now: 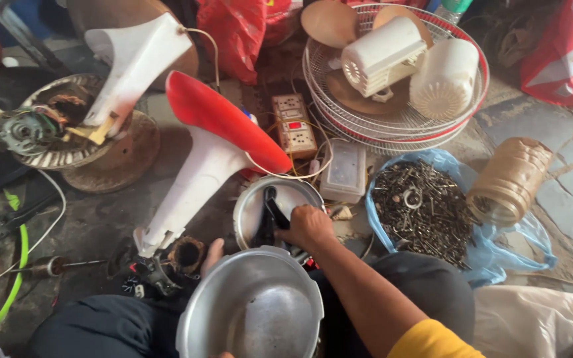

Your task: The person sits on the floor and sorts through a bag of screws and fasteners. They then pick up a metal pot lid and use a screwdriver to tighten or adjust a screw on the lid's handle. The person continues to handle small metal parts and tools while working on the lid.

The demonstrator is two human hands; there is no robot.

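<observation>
My right hand (308,227) reaches forward and is closed on the black handle of a round metal lid (254,207) lying on the floor. A large dull metal pot (253,308) sits between my legs, open side up and empty. Of my left hand (212,256) only a bit of finger shows against the pot's far left rim. The rest is hidden behind the pot, so its grip is unclear.
A white and red fan stand (197,166) lies left of the lid, with motor parts (31,132) beyond it. A power strip (293,124), a white box (345,171), a blue bag of screws (426,209), a brown jar (512,179) and wire fan guards (392,122) lie ahead and to the right.
</observation>
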